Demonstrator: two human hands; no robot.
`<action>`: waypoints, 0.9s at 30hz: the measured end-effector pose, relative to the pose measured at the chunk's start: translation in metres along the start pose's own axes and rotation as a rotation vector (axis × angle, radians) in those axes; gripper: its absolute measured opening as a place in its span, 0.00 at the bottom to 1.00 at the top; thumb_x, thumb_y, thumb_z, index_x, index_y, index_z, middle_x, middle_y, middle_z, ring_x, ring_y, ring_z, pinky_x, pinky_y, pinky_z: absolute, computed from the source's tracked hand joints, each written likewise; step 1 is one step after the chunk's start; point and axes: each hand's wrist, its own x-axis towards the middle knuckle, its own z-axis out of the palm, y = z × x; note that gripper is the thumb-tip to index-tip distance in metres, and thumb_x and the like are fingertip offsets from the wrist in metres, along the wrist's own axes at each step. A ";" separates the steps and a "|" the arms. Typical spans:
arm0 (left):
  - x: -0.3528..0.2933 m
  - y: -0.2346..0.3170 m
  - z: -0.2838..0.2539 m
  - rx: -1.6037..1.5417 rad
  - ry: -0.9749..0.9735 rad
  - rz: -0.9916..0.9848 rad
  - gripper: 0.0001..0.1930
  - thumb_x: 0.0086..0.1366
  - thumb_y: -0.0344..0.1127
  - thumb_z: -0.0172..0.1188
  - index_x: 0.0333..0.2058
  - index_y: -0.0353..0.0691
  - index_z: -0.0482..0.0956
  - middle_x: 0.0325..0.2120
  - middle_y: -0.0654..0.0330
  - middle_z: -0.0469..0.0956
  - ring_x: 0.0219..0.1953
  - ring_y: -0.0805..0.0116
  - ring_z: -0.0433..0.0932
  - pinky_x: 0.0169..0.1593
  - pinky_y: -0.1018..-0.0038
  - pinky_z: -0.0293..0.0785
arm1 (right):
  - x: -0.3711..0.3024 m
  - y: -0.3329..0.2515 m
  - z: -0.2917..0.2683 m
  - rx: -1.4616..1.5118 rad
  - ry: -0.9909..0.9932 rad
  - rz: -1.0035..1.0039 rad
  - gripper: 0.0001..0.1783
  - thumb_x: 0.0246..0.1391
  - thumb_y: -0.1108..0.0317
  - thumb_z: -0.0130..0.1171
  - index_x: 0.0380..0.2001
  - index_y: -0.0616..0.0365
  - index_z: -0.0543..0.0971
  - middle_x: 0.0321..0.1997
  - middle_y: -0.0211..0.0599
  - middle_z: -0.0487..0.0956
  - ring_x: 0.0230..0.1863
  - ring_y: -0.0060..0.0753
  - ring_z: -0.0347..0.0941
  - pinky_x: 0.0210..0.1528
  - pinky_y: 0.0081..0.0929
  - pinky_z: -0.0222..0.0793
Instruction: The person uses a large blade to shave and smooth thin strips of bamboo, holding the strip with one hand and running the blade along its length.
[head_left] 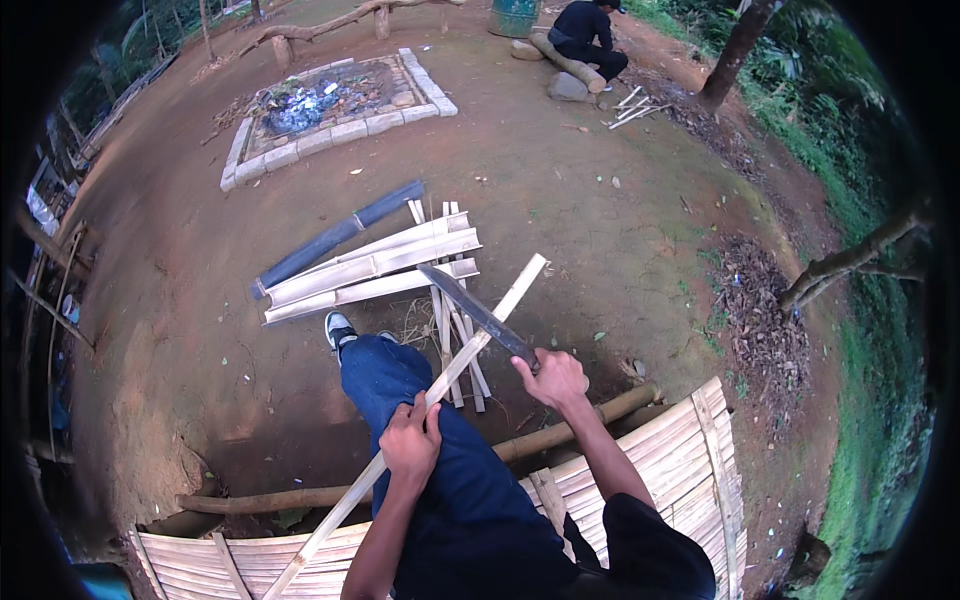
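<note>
My left hand (411, 440) is closed around a long split bamboo strip (455, 368), which slants over my thigh from the lower left toward the upper right. In my right hand (552, 379) is the handle of a machete (480, 312). Its dark blade points to the upper left and crosses the strip near the strip's far end; whether the edge touches it I cannot tell. On the ground beyond my knee lie several wide split bamboo halves (370, 265) and a dark bamboo pole (340, 238). Narrow bamboo strips (446, 335) lie beside my leg.
I sit on a bamboo slat bench (660, 465) with a round front rail (620, 405). Farther off is a brick-edged fire pit (330, 139) holding ash. A person (588, 45) in dark clothes sits on a log (568, 62) near cut sticks (635, 108). Dry leaves (762, 320) lie at right.
</note>
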 end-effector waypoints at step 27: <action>-0.004 -0.003 -0.003 -0.049 -0.011 -0.025 0.15 0.62 0.43 0.62 0.44 0.42 0.83 0.25 0.56 0.78 0.24 0.56 0.79 0.28 0.63 0.76 | 0.008 0.022 0.008 0.120 -0.016 0.045 0.31 0.54 0.37 0.53 0.28 0.58 0.80 0.23 0.52 0.80 0.29 0.55 0.80 0.36 0.47 0.76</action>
